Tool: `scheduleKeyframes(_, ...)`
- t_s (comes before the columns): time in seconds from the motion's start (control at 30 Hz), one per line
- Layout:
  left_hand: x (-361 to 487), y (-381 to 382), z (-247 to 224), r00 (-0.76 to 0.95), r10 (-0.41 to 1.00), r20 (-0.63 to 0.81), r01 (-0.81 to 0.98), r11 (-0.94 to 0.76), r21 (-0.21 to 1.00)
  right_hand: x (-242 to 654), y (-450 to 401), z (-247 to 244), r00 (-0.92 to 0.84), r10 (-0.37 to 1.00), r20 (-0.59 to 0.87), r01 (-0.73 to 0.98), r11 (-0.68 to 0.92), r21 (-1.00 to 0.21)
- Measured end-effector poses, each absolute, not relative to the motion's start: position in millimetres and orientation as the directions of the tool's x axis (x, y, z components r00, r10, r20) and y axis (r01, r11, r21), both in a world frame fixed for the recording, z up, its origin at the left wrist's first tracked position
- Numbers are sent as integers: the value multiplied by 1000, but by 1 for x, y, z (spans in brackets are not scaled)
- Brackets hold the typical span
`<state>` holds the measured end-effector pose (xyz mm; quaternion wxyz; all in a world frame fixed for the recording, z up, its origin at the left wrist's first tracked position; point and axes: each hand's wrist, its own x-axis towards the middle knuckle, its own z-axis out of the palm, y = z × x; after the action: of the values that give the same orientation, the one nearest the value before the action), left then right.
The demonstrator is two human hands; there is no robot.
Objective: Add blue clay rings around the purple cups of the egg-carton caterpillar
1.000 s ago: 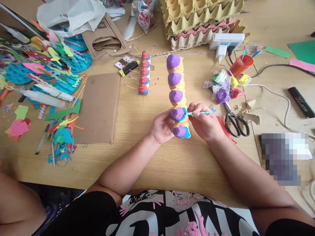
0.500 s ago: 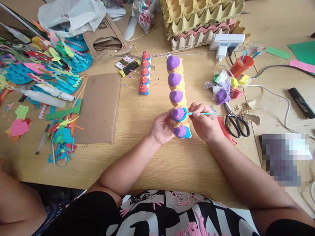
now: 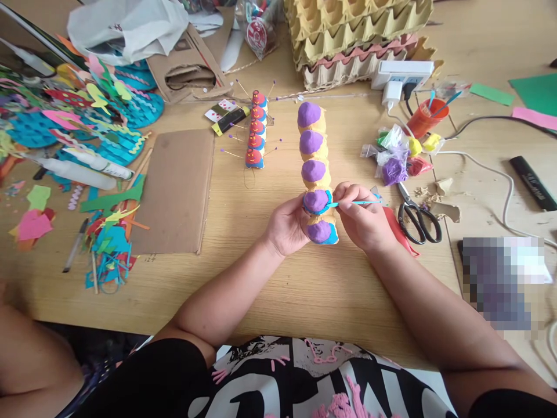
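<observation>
An egg-carton strip [image 3: 319,151] stretches away from me, its several bumps capped in purple clay and the two nearest edged with blue. My left hand [image 3: 288,225] grips its near end from the left; some fingers are hidden behind it. A thin light-blue tool [image 3: 359,202] is pinched in my right hand [image 3: 362,216], its tip touching the blue edge of the second-nearest bump. A smaller strip [image 3: 256,130] with red faces, blue sides and purple-tipped sticks lies beyond my left hand.
Scissors [image 3: 418,217], bagged clay [image 3: 394,168] and an orange cup [image 3: 424,118] are at the right. Cardboard [image 3: 174,191] and paper scraps [image 3: 114,241] lie left. Egg trays [image 3: 357,43] stand at the back. Another person's bare limb [image 3: 35,354] shows at lower left.
The strip's far end has shifted slightly right and toward me. The tool's tip has moved a little left and down along the blue edge. Both hands keep their holds.
</observation>
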<state>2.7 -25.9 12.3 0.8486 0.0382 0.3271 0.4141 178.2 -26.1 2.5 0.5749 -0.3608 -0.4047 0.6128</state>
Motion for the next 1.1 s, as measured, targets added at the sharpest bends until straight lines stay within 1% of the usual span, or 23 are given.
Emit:
scheduleKeyframes(0.1,3,-26,13,445,735,-511,-679,649,342,178,-26,3,-96,995,-6,-440,-48,-897)
scheduleKeyframes(0.2,4,-26,14,434,739,-514,-674,646,359,180,-25,3,-105,992,-65,-483,-108,-869)
scheduleKeyframes(0.37,7,-26,15,372,765,-525,-680,610,407,187,-19,-2,-57,986,-153,-531,-160,-832)
scheduleKeyframes(0.5,7,-25,13,363,769,-526,-680,604,415,189,-15,-10,-53,986,-160,-513,-164,-843)
scheduleKeyframes(0.63,7,-26,13,348,790,-504,-680,583,445,185,-18,-13,-39,988,-147,-433,-149,-889)
scheduleKeyframes(0.73,8,-26,11,342,814,-470,-661,564,496,180,-23,-12,-120,973,-196,-411,-229,-882)
scheduleKeyframes(0.87,7,-26,7,352,837,-418,-619,543,567,179,-26,-13,-260,935,-239,-464,-339,-818)
scheduleKeyframes(1.0,7,-27,5,343,851,-398,-582,525,620,184,-24,-17,-340,902,-267,-475,-409,-779)
scheduleKeyframes(1.1,7,-28,4,331,853,-405,-556,522,646,187,-24,-20,-371,890,-265,-473,-426,-771)
